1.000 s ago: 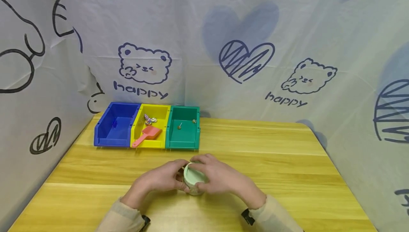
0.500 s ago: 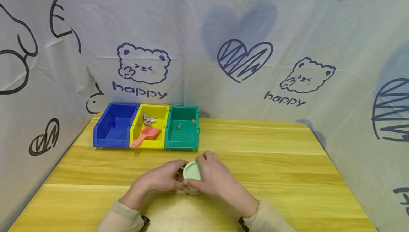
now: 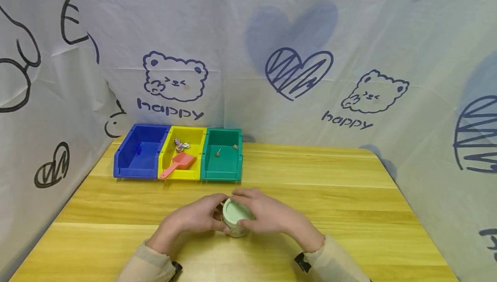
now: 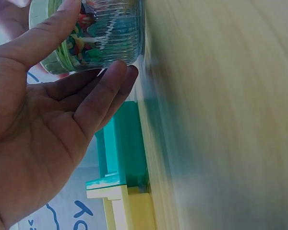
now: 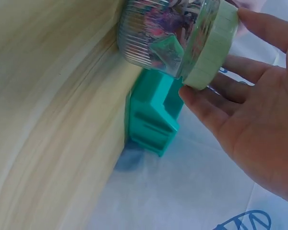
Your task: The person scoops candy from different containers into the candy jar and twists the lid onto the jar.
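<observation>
A ribbed clear jar (image 4: 117,28) holds small colourful pieces and stands on the table in front of me. On top of it sits a pale green lid (image 3: 234,213). My left hand (image 3: 198,215) holds the jar from the left, thumb on the near side and fingers around the far side. From the right, my right hand (image 3: 269,213) grips the lid by its edge, its thumb near and its fingers on the far side. In the right wrist view a thumb and fingertips meet the lid's rim.
Behind the jar stand a blue bin (image 3: 133,172), a yellow bin (image 3: 190,133) and a green bin (image 3: 223,170) in a row. The yellow one contains a pink scoop (image 3: 182,160) and small candy-like pieces (image 3: 180,146). A printed cloth (image 3: 240,113) hangs behind the table.
My right hand turned on the lid, thumb swinging left and fingers right, and has since swung back to about its earlier position. My left hand and the jar stayed in place.
</observation>
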A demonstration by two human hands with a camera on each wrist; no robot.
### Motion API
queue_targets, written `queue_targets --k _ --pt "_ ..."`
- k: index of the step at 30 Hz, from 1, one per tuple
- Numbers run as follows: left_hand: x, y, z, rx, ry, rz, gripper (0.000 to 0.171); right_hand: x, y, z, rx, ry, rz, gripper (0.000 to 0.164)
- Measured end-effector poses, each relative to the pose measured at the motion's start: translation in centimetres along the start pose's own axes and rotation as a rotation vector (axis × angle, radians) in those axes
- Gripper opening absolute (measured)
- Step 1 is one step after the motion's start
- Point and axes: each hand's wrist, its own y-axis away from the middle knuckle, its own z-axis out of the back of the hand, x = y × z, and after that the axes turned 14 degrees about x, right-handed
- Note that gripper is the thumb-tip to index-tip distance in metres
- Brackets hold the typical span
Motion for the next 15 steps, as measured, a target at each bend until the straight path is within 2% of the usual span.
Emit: queue_targets --k 2,5,12,15 --pt "-0.1 0.0 0.0 -0.001 0.0 0.005 0.067 0.1 0.0 -0.1 0.008 0.011 -0.006 0.065" --pt "-0.1 0.0 0.0 -0.003 -0.008 0.001 0.066 0.3 -0.1 -0.3 -0.031 0.033 -0.043 0.065" --pt "-0.2 0.1 0.0 0.0 -0.001 -0.01 0.062 1.1 -1.0 -2.0 -0.241 0.044 -0.201 0.075" --pt "-0.2 0.0 0.0 -0.001 -0.001 -0.008 0.06 1.3 -1.4 -2.7 -0.302 0.055 -0.271 0.079"
